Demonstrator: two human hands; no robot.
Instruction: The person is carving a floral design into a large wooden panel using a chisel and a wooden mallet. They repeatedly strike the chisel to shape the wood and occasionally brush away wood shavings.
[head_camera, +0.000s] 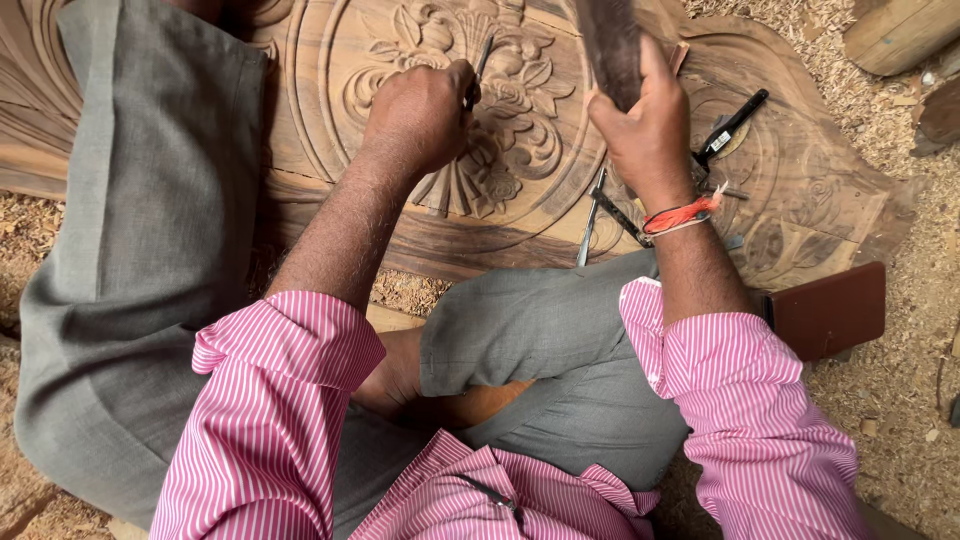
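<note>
A large brown wooden panel carved with a flower and leaf medallion lies on the ground in front of me. My left hand grips a thin dark chisel, its tip resting on the carved flower at the panel's middle. My right hand is closed around the handle of a dark wooden mallet, held up over the panel, right of the chisel. A red thread band circles my right wrist. My grey-trousered legs rest on and beside the panel.
Several spare metal carving tools lie on the panel near my right wrist, and a black-handled one lies farther right. A dark brown flat block sits by my right knee. Wood shavings cover the ground; a log end is at top right.
</note>
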